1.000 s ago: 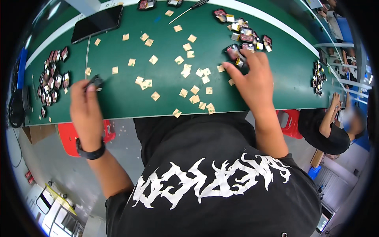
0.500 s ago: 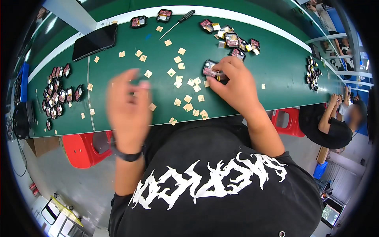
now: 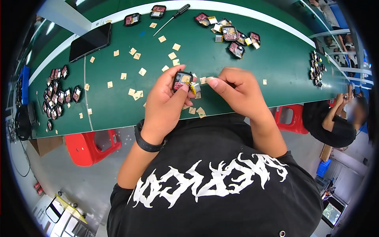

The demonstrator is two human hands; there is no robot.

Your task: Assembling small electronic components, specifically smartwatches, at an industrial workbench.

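Observation:
My left hand (image 3: 162, 104) holds a small black device casing (image 3: 181, 80) with a red circuit board and a tan pad showing inside. A silver battery with yellow tape (image 3: 195, 88) hangs out of its lower right side, beside my left fingertips. To the right, my right hand (image 3: 239, 91) has thumb and forefinger pinched together. Their tips meet the edge of a small tan adhesive square (image 3: 203, 80); whether they grip it cannot be made out. More tan squares (image 3: 136, 94) lie scattered around my left hand, some partly covered by it.
Several open casings with batteries (image 3: 229, 33) lie at the back right, and a cluster of casings (image 3: 55, 96) at the left. A screwdriver (image 3: 171, 19), two casings and a black phone-like slab (image 3: 90, 42) lie along the back. A co-worker (image 3: 331, 118) sits at far right.
The casing has been picked up off the table and passed from my right hand into my left, which came in from the left. My right hand has drawn slightly right, fingers pinched.

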